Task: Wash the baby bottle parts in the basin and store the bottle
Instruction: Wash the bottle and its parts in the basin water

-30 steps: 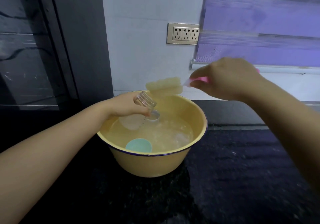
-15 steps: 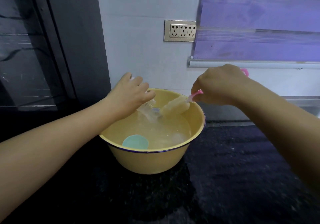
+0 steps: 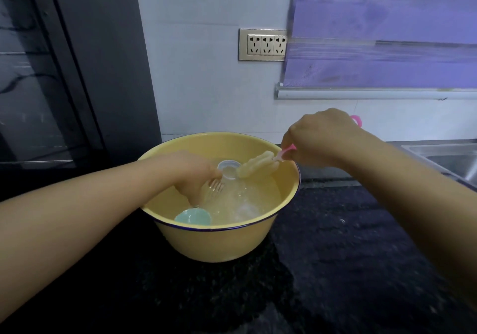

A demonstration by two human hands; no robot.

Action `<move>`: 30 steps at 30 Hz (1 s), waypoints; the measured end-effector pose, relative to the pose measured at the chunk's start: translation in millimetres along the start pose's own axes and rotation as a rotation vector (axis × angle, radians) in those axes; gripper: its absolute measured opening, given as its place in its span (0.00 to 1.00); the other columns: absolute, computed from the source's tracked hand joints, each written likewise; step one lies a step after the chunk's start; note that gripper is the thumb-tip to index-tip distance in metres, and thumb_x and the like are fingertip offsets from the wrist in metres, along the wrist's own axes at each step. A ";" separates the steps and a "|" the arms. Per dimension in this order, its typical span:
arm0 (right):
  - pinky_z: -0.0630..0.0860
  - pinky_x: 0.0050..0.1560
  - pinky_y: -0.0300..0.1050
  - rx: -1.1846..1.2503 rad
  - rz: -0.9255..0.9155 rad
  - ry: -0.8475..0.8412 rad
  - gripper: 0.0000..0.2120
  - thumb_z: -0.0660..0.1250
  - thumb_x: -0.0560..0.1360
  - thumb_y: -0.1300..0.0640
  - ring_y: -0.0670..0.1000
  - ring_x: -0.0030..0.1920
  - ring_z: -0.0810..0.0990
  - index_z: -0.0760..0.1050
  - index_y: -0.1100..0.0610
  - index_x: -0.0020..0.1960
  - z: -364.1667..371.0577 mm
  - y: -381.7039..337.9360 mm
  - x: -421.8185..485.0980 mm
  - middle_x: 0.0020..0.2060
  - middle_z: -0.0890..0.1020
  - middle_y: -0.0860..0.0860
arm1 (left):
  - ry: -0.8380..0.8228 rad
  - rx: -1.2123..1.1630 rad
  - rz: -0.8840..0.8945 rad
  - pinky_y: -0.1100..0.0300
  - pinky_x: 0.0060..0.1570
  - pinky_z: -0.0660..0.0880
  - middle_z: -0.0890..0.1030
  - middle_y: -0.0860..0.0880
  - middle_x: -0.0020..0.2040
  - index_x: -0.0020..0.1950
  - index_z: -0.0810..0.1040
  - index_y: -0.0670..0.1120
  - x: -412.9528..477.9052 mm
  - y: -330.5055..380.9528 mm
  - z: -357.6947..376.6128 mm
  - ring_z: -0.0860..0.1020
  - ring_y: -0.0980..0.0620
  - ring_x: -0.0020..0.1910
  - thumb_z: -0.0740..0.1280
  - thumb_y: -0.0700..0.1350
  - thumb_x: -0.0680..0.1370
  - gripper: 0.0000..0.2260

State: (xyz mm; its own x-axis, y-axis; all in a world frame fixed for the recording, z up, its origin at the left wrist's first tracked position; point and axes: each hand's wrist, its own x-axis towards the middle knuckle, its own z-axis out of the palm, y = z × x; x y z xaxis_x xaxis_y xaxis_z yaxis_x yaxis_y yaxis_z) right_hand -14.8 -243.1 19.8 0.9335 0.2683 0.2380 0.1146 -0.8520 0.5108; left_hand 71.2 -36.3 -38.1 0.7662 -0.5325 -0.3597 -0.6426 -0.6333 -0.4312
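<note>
A yellow basin (image 3: 232,243) with a dark blue rim stands on the black counter, half full of water. My left hand (image 3: 193,173) reaches down into the water and grips the clear baby bottle (image 3: 215,187), which lies tilted and partly under water. My right hand (image 3: 322,137) holds the pink handle of a bottle brush (image 3: 255,164); its pale sponge head points down-left, at the water's edge. A small clear ring-shaped part (image 3: 228,168) floats just beside the sponge tip. A light blue cap (image 3: 193,217) floats at the near side of the basin.
A steel sink (image 3: 449,160) sits at the right edge. Behind the basin are a white wall with a socket plate (image 3: 262,45), a purple roller blind (image 3: 382,36), and a dark glass cabinet (image 3: 46,75) on the left. Black stone counter (image 3: 335,269) spreads to the right and front.
My left hand has lowered the bottle from above the rim into the water. My right hand has brought the brush down from above the basin until its sponge head reaches the water.
</note>
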 end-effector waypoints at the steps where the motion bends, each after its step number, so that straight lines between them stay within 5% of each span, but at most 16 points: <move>1: 0.66 0.40 0.44 0.006 -0.001 0.000 0.16 0.56 0.78 0.40 0.55 0.48 0.79 0.79 0.45 0.55 0.1 -0.1 -0.3 0.50 0.81 0.49 | -0.039 -0.067 0.015 0.58 0.46 0.67 0.73 0.51 0.63 0.71 0.63 0.53 2.9 1.3 1.0 0.73 0.48 0.58 0.72 0.52 0.72 0.31; 4: 0.67 0.40 0.44 0.017 -0.005 0.002 0.16 0.56 0.78 0.41 0.55 0.47 0.79 0.79 0.45 0.56 0.7 0.0 -0.8 0.50 0.81 0.49 | -0.082 -0.228 0.087 0.60 0.57 0.66 0.69 0.49 0.69 0.75 0.58 0.52 10.1 4.2 3.1 0.69 0.47 0.65 0.69 0.48 0.75 0.32; 9: 0.66 0.40 0.44 0.039 -0.003 -0.012 0.17 0.55 0.78 0.39 0.55 0.47 0.78 0.78 0.45 0.55 3.9 -2.2 -1.6 0.49 0.80 0.49 | -0.076 -0.556 0.115 0.60 0.55 0.70 0.75 0.50 0.56 0.72 0.64 0.49 13.1 -5.2 14.5 0.73 0.50 0.55 0.70 0.50 0.74 0.29; 14: 0.66 0.40 0.43 0.058 0.001 0.002 0.16 0.56 0.78 0.40 0.54 0.45 0.76 0.78 0.45 0.55 6.2 -4.5 -1.3 0.50 0.80 0.49 | -0.092 -0.561 0.155 0.63 0.53 0.66 0.73 0.56 0.56 0.75 0.59 0.54 9.5 -3.1 16.7 0.72 0.54 0.51 0.70 0.52 0.74 0.32; 17: 0.66 0.40 0.43 0.066 0.004 0.002 0.16 0.56 0.78 0.40 0.55 0.46 0.78 0.78 0.45 0.56 6.7 -4.0 -0.3 0.50 0.81 0.49 | -0.058 -0.516 0.130 0.62 0.57 0.66 0.72 0.53 0.62 0.76 0.58 0.53 9.7 1.3 14.5 0.71 0.51 0.58 0.69 0.53 0.74 0.34; 21: 0.66 0.39 0.43 0.073 0.007 -0.002 0.16 0.56 0.78 0.40 0.54 0.43 0.75 0.78 0.44 0.55 6.2 -3.5 -1.3 0.49 0.80 0.49 | -0.058 -0.529 0.106 0.61 0.53 0.69 0.72 0.52 0.55 0.76 0.58 0.52 7.4 -0.4 8.6 0.71 0.52 0.52 0.70 0.52 0.73 0.35; 25: 0.66 0.40 0.43 0.070 0.012 0.006 0.16 0.56 0.78 0.40 0.55 0.46 0.78 0.78 0.44 0.56 5.3 -1.9 -2.9 0.50 0.80 0.49 | 0.013 -0.282 0.028 0.57 0.45 0.70 0.72 0.52 0.46 0.67 0.67 0.49 -1.2 -1.3 -9.6 0.72 0.48 0.48 0.71 0.55 0.69 0.28; 30: 0.64 0.39 0.43 0.045 0.019 -0.006 0.15 0.56 0.78 0.41 0.55 0.47 0.78 0.78 0.45 0.56 5.8 -2.9 -6.3 0.50 0.80 0.50 | 0.157 0.259 -0.068 0.57 0.43 0.66 0.75 0.50 0.55 0.66 0.67 0.51 -9.1 -5.3 -24.6 0.75 0.47 0.55 0.69 0.59 0.70 0.27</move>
State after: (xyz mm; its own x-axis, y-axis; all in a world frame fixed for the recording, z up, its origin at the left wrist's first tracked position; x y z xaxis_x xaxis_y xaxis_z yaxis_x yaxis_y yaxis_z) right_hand -19.0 -244.9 12.0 0.9377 0.2495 0.2418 0.1123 -0.8762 0.4687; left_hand 67.5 -41.9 -12.2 0.7846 -0.5869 -0.1998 -0.5530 -0.5169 -0.6534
